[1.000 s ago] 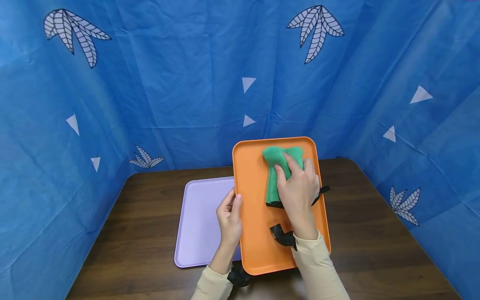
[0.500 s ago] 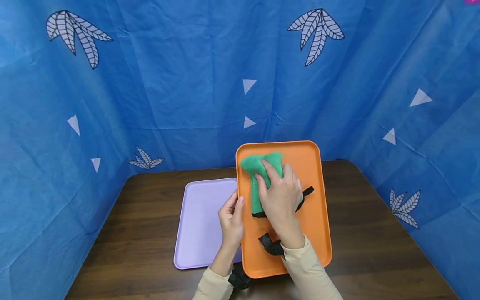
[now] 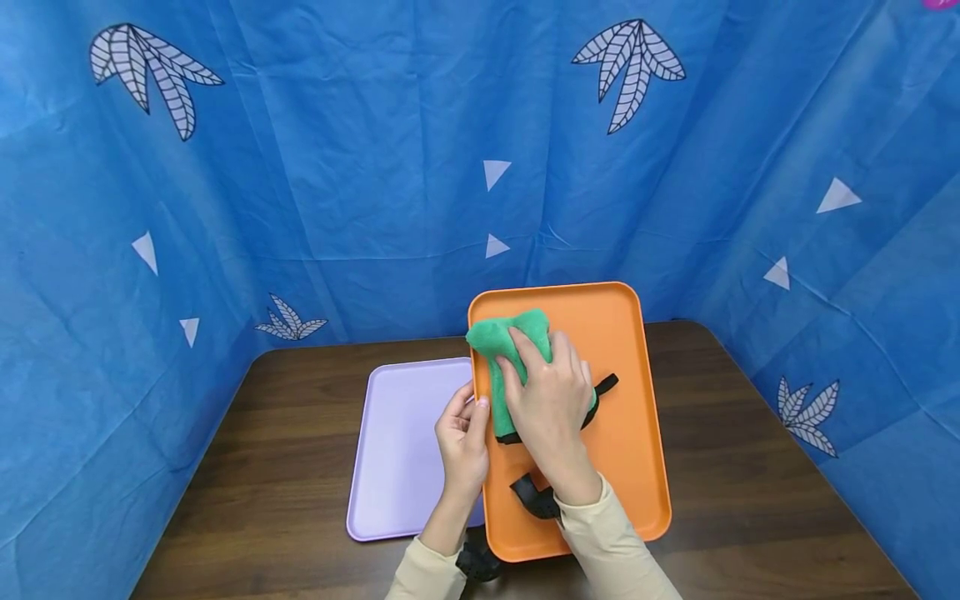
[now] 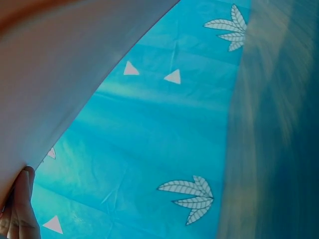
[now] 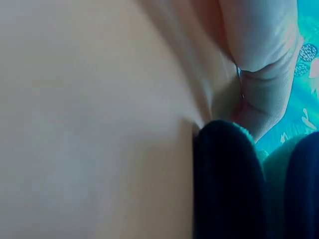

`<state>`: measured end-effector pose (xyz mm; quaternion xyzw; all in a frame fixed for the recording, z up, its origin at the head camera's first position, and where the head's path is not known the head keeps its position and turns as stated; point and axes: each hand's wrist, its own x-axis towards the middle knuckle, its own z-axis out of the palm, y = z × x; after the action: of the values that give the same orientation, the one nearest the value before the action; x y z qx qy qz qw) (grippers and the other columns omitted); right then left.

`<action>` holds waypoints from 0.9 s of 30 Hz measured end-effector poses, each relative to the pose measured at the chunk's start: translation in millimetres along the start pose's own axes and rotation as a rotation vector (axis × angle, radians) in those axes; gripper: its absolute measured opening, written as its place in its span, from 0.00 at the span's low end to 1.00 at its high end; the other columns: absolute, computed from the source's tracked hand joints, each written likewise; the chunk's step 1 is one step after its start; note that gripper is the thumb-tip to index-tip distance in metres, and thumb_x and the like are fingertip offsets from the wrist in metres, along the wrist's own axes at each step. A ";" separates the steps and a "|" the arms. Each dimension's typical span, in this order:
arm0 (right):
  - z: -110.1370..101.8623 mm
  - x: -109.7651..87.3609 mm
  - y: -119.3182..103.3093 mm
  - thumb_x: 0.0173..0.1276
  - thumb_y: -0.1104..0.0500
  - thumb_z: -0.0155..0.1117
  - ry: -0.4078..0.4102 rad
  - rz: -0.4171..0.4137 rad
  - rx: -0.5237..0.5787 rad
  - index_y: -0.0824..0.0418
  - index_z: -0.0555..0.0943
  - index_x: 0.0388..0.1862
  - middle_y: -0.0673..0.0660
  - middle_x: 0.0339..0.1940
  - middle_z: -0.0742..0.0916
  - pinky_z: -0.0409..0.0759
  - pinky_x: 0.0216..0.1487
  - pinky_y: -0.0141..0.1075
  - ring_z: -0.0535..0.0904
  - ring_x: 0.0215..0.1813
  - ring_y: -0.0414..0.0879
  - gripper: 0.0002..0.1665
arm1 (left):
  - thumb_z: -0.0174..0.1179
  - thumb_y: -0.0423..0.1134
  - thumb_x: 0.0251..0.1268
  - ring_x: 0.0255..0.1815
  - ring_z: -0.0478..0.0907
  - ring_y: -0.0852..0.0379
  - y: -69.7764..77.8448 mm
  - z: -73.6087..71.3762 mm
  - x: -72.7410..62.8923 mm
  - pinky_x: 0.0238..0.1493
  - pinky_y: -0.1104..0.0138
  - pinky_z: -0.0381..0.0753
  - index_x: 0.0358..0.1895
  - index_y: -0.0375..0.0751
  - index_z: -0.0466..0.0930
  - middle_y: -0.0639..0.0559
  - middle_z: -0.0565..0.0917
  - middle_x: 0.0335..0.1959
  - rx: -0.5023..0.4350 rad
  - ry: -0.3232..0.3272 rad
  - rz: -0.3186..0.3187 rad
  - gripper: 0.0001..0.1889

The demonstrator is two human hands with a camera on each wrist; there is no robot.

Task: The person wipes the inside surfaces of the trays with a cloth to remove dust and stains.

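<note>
My left hand (image 3: 463,442) grips the left rim of an orange tray (image 3: 600,333), its thumb over the edge. The tray is held up off the table, tilted so that its inner face shows in the head view. My right hand (image 3: 551,404) holds a green cloth (image 3: 493,337) with dark edging and a black loop, pressing it on the tray's upper left part. In the left wrist view the fingers (image 4: 22,199) lie behind the tray's edge. Up close in the right wrist view, the cloth's dark edging (image 5: 227,184) meets the tray's surface (image 5: 89,124).
A lilac tray (image 3: 397,450) lies on the brown wooden table (image 3: 277,450), partly behind the left hand and the orange tray. Blue curtains (image 3: 360,183) with leaf and triangle prints close in the back and both sides. Black camera mounts sit on both wrists.
My right hand has moved the green cloth leftward and slightly down across the orange tray, to its left rim. The left hand keeps its grip, and the tray has shifted slightly down.
</note>
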<state>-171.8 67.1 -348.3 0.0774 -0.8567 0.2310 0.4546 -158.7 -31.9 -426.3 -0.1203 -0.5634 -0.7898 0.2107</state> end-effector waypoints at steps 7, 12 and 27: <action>-1.3 0.2 0.9 0.57 0.52 0.75 0.003 -0.001 0.004 0.53 0.87 0.50 0.62 0.33 0.81 0.63 0.24 0.39 0.75 0.33 0.53 0.20 | 0.51 0.30 0.73 0.36 0.86 0.63 2.0 1.2 -0.5 0.35 0.71 0.85 0.58 0.20 0.73 0.56 0.88 0.37 -0.012 0.012 -0.006 0.17; -1.6 0.3 1.3 0.56 0.52 0.76 0.005 -0.005 0.010 0.53 0.87 0.50 0.62 0.34 0.81 0.62 0.24 0.39 0.75 0.33 0.53 0.21 | 0.50 0.30 0.72 0.38 0.85 0.65 3.1 1.4 -0.9 0.36 0.73 0.84 0.57 0.18 0.72 0.62 0.88 0.36 -0.006 0.027 0.002 0.17; -7.0 3.5 11.4 0.57 0.52 0.76 -0.008 0.040 0.008 0.52 0.87 0.50 0.62 0.34 0.81 0.64 0.24 0.40 0.75 0.30 0.54 0.21 | 0.51 0.29 0.72 0.41 0.84 0.67 3.4 3.0 -0.8 0.39 0.74 0.83 0.58 0.17 0.72 0.64 0.87 0.36 0.004 0.065 -0.004 0.18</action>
<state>-172.5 80.7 -345.8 0.0632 -0.8589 0.2433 0.4462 -156.6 -29.8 -422.7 -0.0932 -0.5581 -0.7925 0.2276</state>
